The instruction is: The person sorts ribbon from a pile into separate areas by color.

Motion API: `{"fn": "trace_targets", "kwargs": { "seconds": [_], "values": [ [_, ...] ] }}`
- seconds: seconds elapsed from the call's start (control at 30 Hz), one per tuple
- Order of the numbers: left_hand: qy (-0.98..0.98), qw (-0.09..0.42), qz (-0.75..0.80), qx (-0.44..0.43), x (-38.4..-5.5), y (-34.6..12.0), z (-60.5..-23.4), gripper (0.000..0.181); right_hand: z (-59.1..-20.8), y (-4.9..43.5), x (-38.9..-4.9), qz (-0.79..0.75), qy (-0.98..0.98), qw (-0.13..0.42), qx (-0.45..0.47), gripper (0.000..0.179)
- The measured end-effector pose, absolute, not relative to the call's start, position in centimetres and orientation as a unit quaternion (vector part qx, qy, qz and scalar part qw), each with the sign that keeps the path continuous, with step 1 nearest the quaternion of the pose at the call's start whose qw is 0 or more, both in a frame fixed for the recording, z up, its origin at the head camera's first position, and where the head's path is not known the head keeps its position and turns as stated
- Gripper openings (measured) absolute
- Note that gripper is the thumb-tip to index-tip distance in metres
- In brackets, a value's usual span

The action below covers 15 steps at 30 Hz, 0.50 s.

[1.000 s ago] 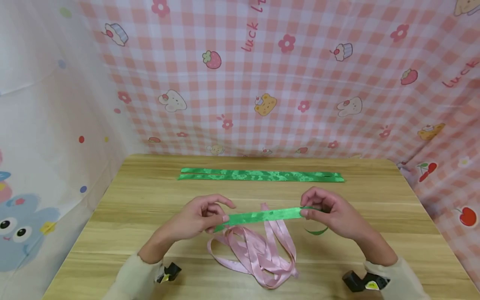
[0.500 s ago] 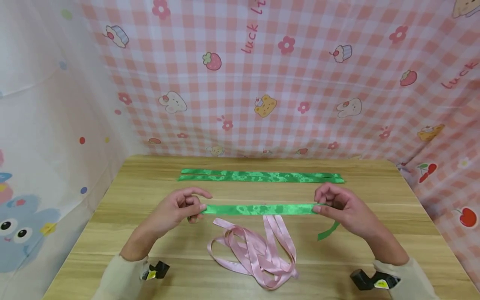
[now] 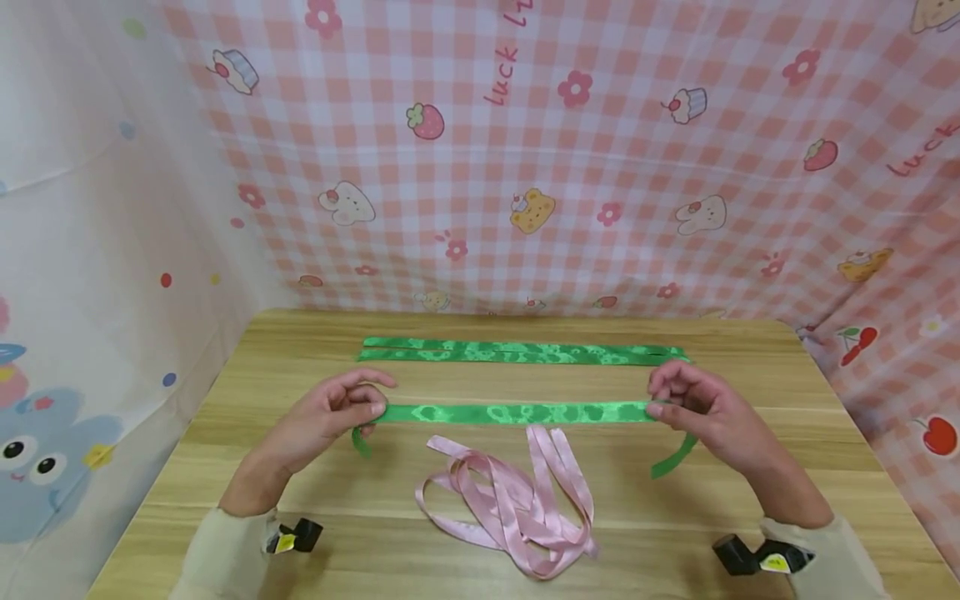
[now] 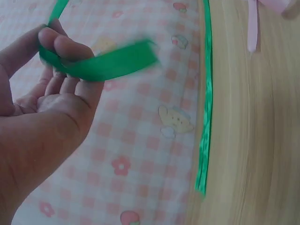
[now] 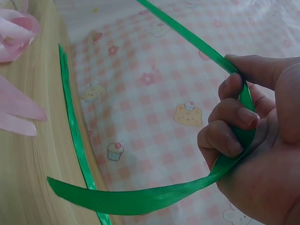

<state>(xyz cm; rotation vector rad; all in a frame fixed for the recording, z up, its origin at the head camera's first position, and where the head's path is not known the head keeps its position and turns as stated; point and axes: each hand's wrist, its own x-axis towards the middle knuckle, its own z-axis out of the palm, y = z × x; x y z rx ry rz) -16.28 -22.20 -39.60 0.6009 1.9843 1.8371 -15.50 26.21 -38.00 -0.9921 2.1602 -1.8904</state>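
Note:
A green satin ribbon [image 3: 517,412] is stretched level between both hands, above the table. My left hand [image 3: 330,417] pinches it between thumb and fingers, and a short tail [image 4: 115,63] hangs past the grip. On the other side my right hand [image 3: 697,412] pinches it too; a longer loose end [image 5: 136,200] curves down below that palm. Beneath and in front of the taut ribbon lies a loose heap of pink ribbon [image 3: 517,508]. Behind it, green ribbon strips [image 3: 517,352] lie flat side by side near the table's back edge.
The wooden table [image 3: 180,483] ends at a pink checked cloth [image 3: 480,167] hanging behind. A white printed cloth [image 3: 90,250] hangs at the left. Each wrist wears a black camera [image 3: 296,537].
Both hands have moved apart, pulling the green ribbon out straight, wider and slightly farther back. A tail now hangs at the left hand. The pink ribbon's left end lies uncovered.

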Motion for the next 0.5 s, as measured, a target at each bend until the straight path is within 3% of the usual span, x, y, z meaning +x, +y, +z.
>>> {"fn": "trace_targets", "kwargs": {
  "seconds": [0.5],
  "values": [
    [0.741, 0.165, 0.628, 0.173, -17.4, -24.9, -40.7, 0.023, -39.5, 30.2, -16.8, -0.615, 0.699, 0.120, -0.344, 0.030]
  ]
}}
